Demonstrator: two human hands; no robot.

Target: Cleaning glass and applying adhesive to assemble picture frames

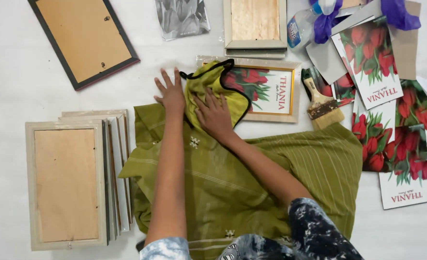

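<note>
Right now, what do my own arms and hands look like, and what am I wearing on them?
Both forearms are bare, with no gloves, rings, watch or bracelet visible on the left hand or right hand. Near the elbows sit short tie-dye sleeves: the pale blue-and-white left sleeve and the darker navy-and-white mottled right sleeve.

A spray bottle (304, 23) with a blue-and-white label lies at the far edge of the tabletop (11, 62). Clear plastic packaging (182, 17) lies left of it.

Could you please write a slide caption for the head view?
Right hand presses a yellow-green cloth on a framed tulip print; left hand lies flat beside it.
</note>
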